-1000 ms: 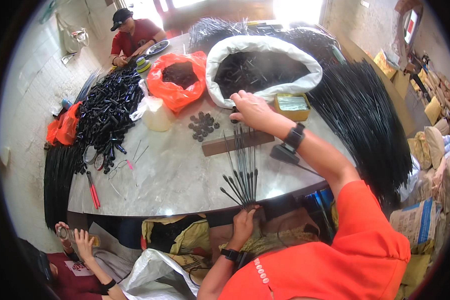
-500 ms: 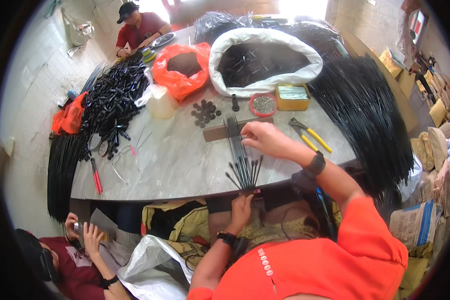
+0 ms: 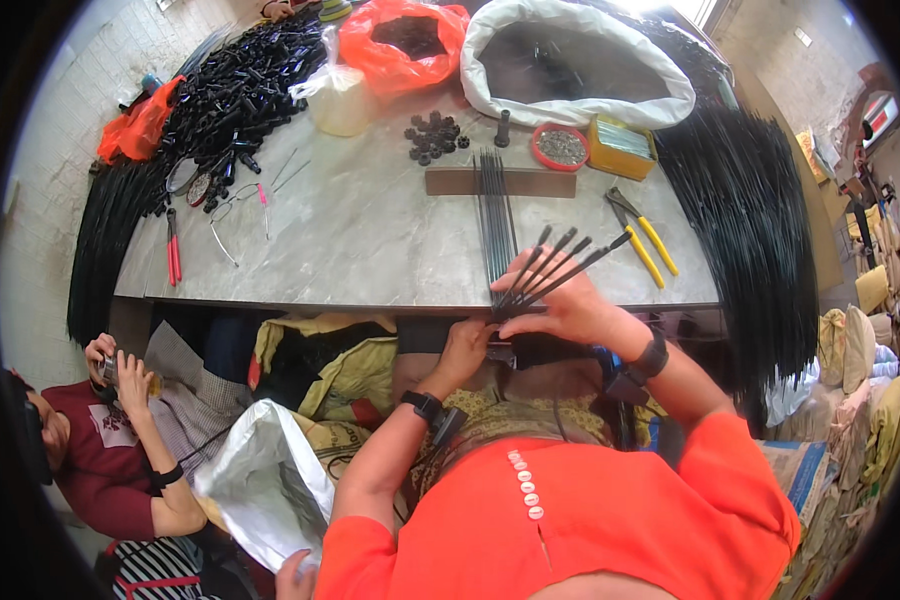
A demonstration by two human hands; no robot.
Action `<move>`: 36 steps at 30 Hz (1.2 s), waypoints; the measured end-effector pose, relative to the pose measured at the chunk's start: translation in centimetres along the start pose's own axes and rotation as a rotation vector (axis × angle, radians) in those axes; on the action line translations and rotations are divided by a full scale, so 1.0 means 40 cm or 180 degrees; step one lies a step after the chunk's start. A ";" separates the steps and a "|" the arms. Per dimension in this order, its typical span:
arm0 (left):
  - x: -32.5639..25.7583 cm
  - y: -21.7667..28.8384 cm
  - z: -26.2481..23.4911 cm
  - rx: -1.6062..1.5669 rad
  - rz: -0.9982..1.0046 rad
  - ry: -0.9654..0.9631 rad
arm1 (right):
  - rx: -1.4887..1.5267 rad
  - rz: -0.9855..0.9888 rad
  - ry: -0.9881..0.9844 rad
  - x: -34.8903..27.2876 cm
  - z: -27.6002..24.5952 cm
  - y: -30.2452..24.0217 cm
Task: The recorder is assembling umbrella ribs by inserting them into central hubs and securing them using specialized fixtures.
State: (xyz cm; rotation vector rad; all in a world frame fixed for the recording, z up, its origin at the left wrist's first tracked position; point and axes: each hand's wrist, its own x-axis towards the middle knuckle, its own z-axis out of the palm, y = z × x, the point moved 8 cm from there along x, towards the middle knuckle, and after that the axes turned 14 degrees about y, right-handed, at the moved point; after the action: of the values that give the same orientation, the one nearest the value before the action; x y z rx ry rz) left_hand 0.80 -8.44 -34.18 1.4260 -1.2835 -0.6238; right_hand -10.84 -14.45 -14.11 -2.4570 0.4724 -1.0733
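My left hand and my right hand meet at the near edge of the marble table. Together they pinch a fan of thin black rods with capped tips, which spreads up and to the right. Several more straight black rods lie in a row on the table, across a brown wooden strip. Yellow-handled pliers lie just right of my hands.
A white sack and an orange bag stand at the back, near small black discs, a red dish and a yellow box. Long black rod bundles hang off the right. A person in red sits lower left.
My right hand came back from the far side of the table to its near edge and joined the left on the rods. The rods now fan out to the right. My head tilted down.
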 end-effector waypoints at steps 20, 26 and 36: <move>0.008 0.038 0.009 0.0119 0.0295 -0.0048 | 0.0497 0.0425 -0.0119 -0.030 0.081 0.002; -0.008 0.044 -0.025 0.0906 -0.0022 -0.0411 | 0.0108 -0.0211 -0.0113 -0.041 0.083 -0.018; 0.156 0.482 -0.208 -0.0558 -0.0216 -0.0482 | 0.0320 -0.0181 0.0127 -0.031 0.033 -0.024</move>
State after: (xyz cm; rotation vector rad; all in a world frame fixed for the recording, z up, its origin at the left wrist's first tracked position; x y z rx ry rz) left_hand 2.90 -8.40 -12.36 1.3014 -1.2680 -0.8827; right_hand -10.50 -12.76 -15.21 -2.3779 0.3538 -1.1426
